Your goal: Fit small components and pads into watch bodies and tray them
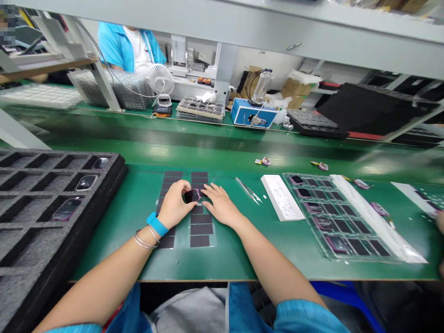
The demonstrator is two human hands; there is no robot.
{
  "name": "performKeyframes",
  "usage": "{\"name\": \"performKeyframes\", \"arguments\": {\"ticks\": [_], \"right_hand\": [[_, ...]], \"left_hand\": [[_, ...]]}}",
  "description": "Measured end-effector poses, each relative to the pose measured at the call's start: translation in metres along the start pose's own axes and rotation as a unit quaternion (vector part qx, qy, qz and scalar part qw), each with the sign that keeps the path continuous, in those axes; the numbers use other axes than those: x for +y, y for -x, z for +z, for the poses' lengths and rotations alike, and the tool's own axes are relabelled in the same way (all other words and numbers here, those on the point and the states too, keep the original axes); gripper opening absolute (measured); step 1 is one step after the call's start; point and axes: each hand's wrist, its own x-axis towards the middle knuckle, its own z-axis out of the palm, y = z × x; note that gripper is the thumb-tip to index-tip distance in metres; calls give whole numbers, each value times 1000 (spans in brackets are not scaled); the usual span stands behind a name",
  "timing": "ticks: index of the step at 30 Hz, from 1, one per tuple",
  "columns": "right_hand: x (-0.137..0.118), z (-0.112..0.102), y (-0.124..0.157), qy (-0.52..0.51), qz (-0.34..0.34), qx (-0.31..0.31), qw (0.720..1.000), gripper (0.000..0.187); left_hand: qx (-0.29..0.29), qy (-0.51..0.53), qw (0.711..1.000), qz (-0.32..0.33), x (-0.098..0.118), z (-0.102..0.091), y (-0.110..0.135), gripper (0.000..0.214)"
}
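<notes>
My left hand point(173, 202) pinches a small smartwatch body point(191, 196) with a black screen and a purple frame. It is over a clear sheet of black rectangular stickers point(201, 229). My right hand point(222, 206) rests on that sheet just right of the watch body, fingers stretched out, index fingertip by a black sticker. I cannot tell whether it touches the watch body. A second strip of black stickers point(167, 242) lies partly under my left hand and wrist. To the right are tweezers point(248, 191) and a white block point(282, 198) with small specks on top.
At the left stands a black foam tray point(104, 210) with several watch bodies in its slots. A clear plastic tray point(328, 247) of watch bodies and black pieces lies at the right. Behind the green conveyor belt point(194, 145) are a fan point(160, 79), a blue box point(251, 114) and a person point(133, 48).
</notes>
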Motion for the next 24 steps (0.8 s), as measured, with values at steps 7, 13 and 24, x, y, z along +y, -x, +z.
{"name": "performKeyframes", "arguments": {"ticks": [7,13,24], "right_hand": [[1,0,0,-8,-3,4,1000,42],[-2,2,2,-16,0,9,1000,42],[104,-111,-52,118,348,155,917,38]], "left_hand": [[1,-5,1000,5,-1,0,0,36],[-1,-2,1000,5,-2,1,0,37],[11,2,1000,-14,-3,1,-2,37]]}}
